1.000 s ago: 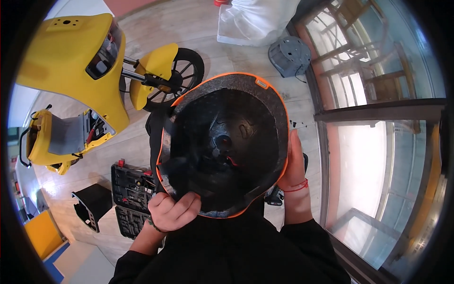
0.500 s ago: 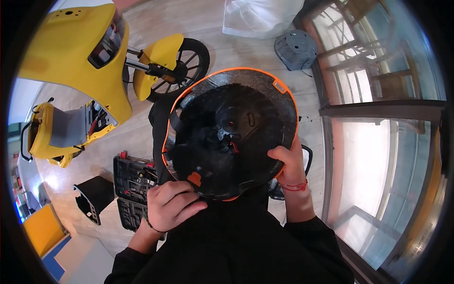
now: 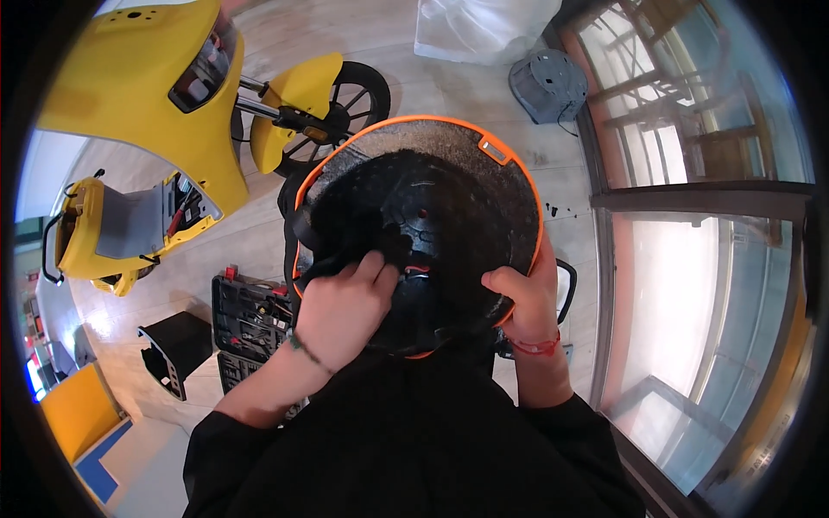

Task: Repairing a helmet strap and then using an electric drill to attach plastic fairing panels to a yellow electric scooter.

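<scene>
An upturned helmet (image 3: 449, 194) with an orange rim and a dark lining is over my lap, its hollow facing up. My right hand (image 3: 531, 289) grips the right side of the rim, its thumb inside the edge. Reaching over the near left rim, my left hand (image 3: 345, 306) is closed, with curled fingers against the black inside. Whatever those fingers hold is hidden beneath them. A small red and pale piece (image 3: 418, 271) shows near the middle of the hollow. At the upper right, a small orange-framed slot (image 3: 495, 148) sits on the rim.
A yellow scooter (image 3: 138, 86) stands at the left, its front wheel (image 3: 358, 102) beyond the helmet. An open tool case (image 3: 246, 306) and a black bin-like part (image 3: 177, 345) lie on the floor. A grey tub-shaped object (image 3: 550, 86) sits by the glass doors (image 3: 665, 302).
My left hand has moved from the near left rim up into the hollow, covering the orange clip seen there before. The helmet has turned and shifted slightly. My right hand keeps its grip.
</scene>
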{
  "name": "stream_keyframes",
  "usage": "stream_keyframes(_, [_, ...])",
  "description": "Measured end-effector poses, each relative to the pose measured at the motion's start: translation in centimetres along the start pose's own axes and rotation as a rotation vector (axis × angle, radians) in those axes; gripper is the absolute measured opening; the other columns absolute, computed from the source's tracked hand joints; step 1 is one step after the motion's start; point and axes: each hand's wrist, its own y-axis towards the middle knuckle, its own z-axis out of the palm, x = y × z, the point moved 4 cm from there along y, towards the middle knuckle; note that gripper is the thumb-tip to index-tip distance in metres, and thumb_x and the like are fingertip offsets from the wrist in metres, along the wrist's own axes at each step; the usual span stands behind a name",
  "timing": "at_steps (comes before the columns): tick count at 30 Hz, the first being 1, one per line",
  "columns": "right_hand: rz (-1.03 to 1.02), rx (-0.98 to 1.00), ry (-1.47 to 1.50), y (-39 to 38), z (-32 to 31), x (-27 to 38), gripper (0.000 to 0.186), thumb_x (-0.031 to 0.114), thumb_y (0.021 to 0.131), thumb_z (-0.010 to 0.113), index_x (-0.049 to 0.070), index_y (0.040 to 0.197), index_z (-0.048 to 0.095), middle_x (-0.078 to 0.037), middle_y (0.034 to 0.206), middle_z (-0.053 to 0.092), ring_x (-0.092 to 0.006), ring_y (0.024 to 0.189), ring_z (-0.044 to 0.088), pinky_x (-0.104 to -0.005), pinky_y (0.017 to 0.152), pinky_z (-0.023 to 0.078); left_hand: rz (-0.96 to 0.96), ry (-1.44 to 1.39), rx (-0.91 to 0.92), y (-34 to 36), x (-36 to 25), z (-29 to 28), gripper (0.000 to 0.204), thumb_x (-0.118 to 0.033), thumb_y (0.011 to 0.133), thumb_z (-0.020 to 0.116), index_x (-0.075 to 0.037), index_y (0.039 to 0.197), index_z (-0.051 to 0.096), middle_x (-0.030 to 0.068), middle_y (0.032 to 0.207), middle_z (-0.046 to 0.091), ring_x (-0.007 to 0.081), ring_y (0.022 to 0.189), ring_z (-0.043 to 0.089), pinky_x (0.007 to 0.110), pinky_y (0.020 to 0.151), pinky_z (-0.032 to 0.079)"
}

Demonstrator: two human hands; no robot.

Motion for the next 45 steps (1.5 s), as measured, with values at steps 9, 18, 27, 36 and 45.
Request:
stream_keyframes(9, [-0.062, -0.162, 0.024, 1.0, -1.1, 0.8, 0.076, -0.007, 0.060, 0.053, -0.001, 0.134, 0.040, -0.011, 0.115, 0.055, -0.0217, 0.103, 0.057, -0.0300, 0.089, 0.048, 0.221, -0.137, -0.268, -7.4, -0.3, -4.3, 0.026, -0.008, 0.064, 0.072, -0.006, 0.089, 0.063, 0.0032, 0.084, 0.058, 0.0123, 0.060, 0.059, 0.025, 0.048, 0.046])
stream_keyframes(18, [-0.075, -0.197, 0.126, 1.2, 0.4, 1.1, 0.062, -0.011, 0.062, 0.051, 0.001, 0.123, 0.049, -0.009, 0.102, 0.059, -0.0188, 0.088, 0.060, -0.0290, 0.078, 0.050, 0.012, -0.168, -0.102, -8.3, 1.4, -1.0, 0.025, -0.005, 0.069, 0.069, -0.007, 0.093, 0.066, 0.0030, 0.092, 0.060, 0.0159, 0.067, 0.063, 0.028, 0.051, 0.050])
stream_keyframes(27, [-0.071, -0.232, 0.159, 0.9, 0.6, 1.3, 0.055, -0.007, 0.063, 0.053, -0.001, 0.117, 0.052, -0.010, 0.097, 0.060, -0.0223, 0.084, 0.061, -0.0312, 0.076, 0.051, -0.146, -0.314, -0.215, -8.3, 2.1, -0.7, 0.022, -0.003, 0.074, 0.068, -0.007, 0.096, 0.067, 0.0054, 0.094, 0.060, 0.0208, 0.065, 0.063, 0.030, 0.057, 0.053])
stream_keyframes(36, [0.179, -0.390, 0.293, 1.4, -1.0, -0.1, 0.032, 0.007, 0.067, 0.055, 0.001, 0.098, 0.060, -0.011, 0.097, 0.063, -0.0261, 0.090, 0.060, -0.0381, 0.086, 0.047, -0.612, -1.286, -0.385, -9.0, 3.8, 0.9, 0.014, -0.010, 0.088, 0.062, -0.005, 0.094, 0.050, -0.0033, 0.076, 0.046, 0.0004, 0.054, 0.035, 0.018, 0.047, 0.027])
stream_keyframes(45, [0.297, -0.373, 0.312, 2.2, -1.7, -2.7, 0.030, 0.008, 0.067, 0.057, 0.001, 0.096, 0.061, -0.011, 0.100, 0.063, -0.0266, 0.093, 0.059, -0.0400, 0.088, 0.047, -0.621, -2.062, -0.252, -8.1, 2.3, 1.1, 0.016, -0.007, 0.095, 0.048, 0.000, 0.101, 0.061, -0.0040, 0.063, 0.047, 0.0027, 0.045, 0.033, 0.019, 0.043, 0.024])
